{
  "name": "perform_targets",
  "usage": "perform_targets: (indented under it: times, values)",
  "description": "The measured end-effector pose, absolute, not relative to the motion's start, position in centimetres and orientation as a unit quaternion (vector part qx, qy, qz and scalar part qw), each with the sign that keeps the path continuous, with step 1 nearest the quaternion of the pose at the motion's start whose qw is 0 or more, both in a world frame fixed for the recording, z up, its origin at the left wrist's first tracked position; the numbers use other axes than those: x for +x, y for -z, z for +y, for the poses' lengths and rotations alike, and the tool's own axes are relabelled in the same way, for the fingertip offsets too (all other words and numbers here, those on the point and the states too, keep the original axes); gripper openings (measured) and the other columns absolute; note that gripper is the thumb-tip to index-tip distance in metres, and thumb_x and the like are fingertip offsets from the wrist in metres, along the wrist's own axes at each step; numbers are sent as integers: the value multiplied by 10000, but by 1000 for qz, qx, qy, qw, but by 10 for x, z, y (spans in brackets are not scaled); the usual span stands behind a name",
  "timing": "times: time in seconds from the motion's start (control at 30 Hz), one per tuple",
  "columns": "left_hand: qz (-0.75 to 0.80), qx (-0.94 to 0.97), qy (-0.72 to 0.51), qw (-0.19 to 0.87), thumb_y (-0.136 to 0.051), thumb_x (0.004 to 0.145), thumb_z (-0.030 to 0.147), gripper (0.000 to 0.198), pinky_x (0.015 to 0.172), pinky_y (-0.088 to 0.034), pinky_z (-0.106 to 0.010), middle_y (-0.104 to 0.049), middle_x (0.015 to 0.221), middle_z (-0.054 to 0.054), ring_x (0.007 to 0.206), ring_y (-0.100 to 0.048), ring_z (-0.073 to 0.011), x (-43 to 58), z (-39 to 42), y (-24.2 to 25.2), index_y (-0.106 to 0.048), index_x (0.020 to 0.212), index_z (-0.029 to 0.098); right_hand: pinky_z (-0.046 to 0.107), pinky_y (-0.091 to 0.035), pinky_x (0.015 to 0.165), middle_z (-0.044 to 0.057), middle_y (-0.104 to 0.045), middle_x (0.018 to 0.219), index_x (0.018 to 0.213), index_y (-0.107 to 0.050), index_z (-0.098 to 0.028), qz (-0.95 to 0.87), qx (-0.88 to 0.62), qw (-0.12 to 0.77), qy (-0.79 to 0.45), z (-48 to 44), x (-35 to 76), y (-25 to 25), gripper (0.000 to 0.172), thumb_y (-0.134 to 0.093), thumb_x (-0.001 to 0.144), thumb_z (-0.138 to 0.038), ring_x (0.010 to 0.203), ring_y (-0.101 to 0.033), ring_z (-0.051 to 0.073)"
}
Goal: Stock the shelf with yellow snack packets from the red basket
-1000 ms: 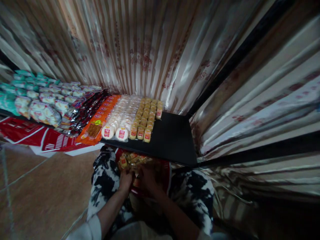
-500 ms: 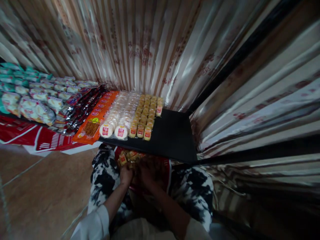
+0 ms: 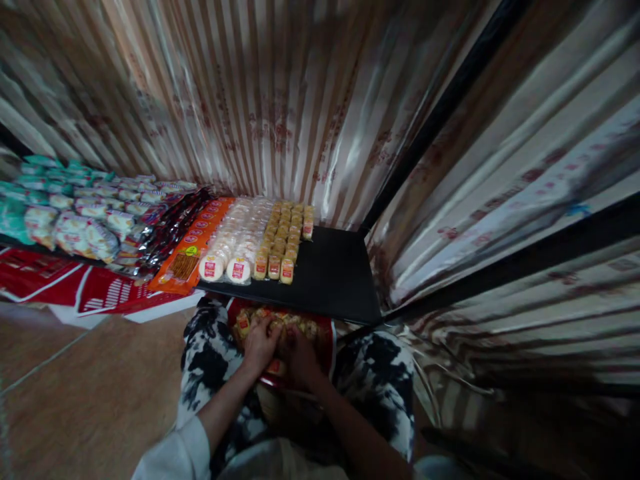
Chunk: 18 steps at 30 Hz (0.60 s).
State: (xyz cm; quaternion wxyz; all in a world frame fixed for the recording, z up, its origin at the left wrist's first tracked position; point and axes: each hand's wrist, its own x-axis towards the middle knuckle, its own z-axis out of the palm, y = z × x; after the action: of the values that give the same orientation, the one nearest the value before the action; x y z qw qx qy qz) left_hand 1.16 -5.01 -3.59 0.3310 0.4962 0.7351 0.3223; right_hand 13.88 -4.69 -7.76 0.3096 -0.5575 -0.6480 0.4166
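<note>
My left hand (image 3: 260,343) and my right hand (image 3: 299,352) are side by side inside a red box (image 3: 327,340) that rests on my lap. The box holds several small yellow wrapped snack packs (image 3: 244,323). Both hands have their fingers curled down among the packs; I cannot make out which pack each one grips. Just beyond the box is a black shelf (image 3: 330,280), where rows of the same yellow packs (image 3: 285,237) lie next to round white packs (image 3: 233,243).
Further left on the shelf lie orange packets (image 3: 193,247), dark packets (image 3: 167,227) and white-green bags (image 3: 75,217). Flattened red cardboard (image 3: 75,287) lies on the brown tiled floor. Shiny striped curtain (image 3: 280,100) closes the back and right side. My knees wear black-and-white trousers (image 3: 210,347).
The view shifted slightly. My hands stayed in the red box, moving a little forward among the packs.
</note>
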Motion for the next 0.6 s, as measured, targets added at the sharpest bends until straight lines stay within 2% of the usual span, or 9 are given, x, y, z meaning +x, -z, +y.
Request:
perform_targets:
  times: [0.17, 0.3, 0.43, 0.6]
  values:
    - [705, 529, -321, 347, -539, 711, 151, 263, 890, -419, -287, -579, 954, -65, 918, -565, -173, 11, -42, 12, -668, 939, 180, 275, -485, 628, 13, -697, 793, 917, -626, -217, -628, -554, 310, -450, -41, 165, 52, 214, -556, 719, -255, 662, -621, 157]
    - [669, 524, -327, 413, -533, 707, 144, 208, 745, -453, -262, -629, 845, -32, 766, -583, -145, 14, -35, -2, -626, 889, 178, 240, -455, 552, -4, -677, 697, 896, -667, -208, -609, -551, 326, -468, -33, 180, 39, 246, -572, 696, -316, 571, -574, 132]
    - [646, 465, -359, 488, -568, 696, 164, 80, 587, -431, -212, -594, 633, 27, 579, -548, -104, 23, -29, -20, -572, 774, 180, 270, -496, 618, 15, -694, 764, 905, -666, -195, -547, -512, 386, -538, -25, 190, 26, 305, -585, 693, -400, 655, -618, 154]
    - [611, 313, -444, 576, -680, 637, 189, 193, 504, -411, -185, -568, 549, 56, 510, -565, -89, 41, -29, -24, -504, 714, 177, 267, -507, 592, -8, -658, 715, 1016, -616, -184, -482, -528, 443, -540, -4, 199, 5, 460, -652, 653, -465, 626, -611, 140]
